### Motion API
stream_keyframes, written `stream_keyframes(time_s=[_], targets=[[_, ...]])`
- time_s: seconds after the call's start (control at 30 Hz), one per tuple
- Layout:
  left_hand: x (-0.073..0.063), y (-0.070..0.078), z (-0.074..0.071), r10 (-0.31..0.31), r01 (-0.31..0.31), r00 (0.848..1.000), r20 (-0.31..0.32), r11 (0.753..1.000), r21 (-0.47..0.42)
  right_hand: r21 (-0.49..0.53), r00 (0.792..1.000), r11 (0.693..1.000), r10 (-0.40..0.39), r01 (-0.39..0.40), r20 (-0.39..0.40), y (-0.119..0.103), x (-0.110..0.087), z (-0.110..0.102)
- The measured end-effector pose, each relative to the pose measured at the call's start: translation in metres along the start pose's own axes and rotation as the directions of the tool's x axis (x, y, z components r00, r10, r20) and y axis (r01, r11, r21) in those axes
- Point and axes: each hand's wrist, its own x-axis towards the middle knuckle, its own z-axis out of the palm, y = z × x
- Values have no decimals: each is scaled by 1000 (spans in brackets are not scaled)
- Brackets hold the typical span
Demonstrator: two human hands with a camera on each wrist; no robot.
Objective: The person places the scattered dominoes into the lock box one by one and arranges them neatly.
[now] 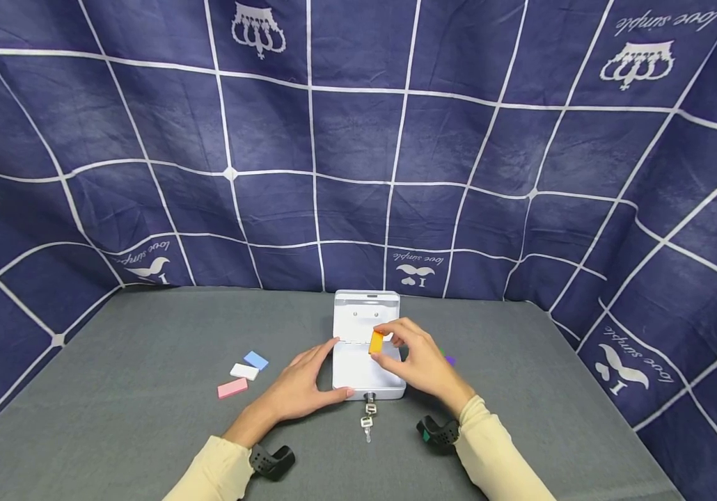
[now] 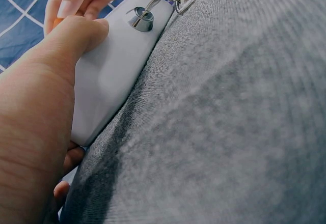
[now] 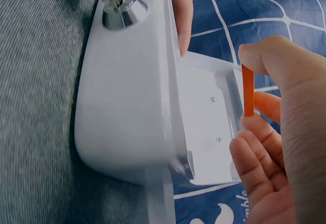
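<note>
In the head view a white metal cash box (image 1: 358, 372) stands on the grey table, its lid (image 1: 349, 316) tilted up at the back. My left hand (image 1: 298, 386) holds the box's left side, the thumb on the front rim and the fingers towards the hinge. Over the box, my right hand (image 1: 420, 358) pinches a thin orange domino-like block (image 1: 376, 342) between thumb and fingers. In the right wrist view the same orange block (image 3: 248, 90) is seen edge-on, apart from the box. Keys (image 1: 367, 422) hang from the lock (image 3: 125, 10) on the box's front.
Left of the box lie a blue block (image 1: 256, 360), a white block (image 1: 243, 371) and a pink block (image 1: 232, 388) on the grey tabletop (image 1: 145, 362). A purple block (image 1: 450, 360) shows partly behind my right hand. A blue gridded curtain (image 1: 358, 139) hangs behind the table.
</note>
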Motion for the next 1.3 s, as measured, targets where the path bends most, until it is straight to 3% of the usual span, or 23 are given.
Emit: stream_keyframes(time_s=[0.7,1.3], targets=[[3,1,-1,26,-26,999,-21,1000,5,39,998,998,-43,42,39,-13,11,22],[0,1,1,24,-24,999,-30,1000,-10,9,987,998,-70,70,146,-17,16,39]])
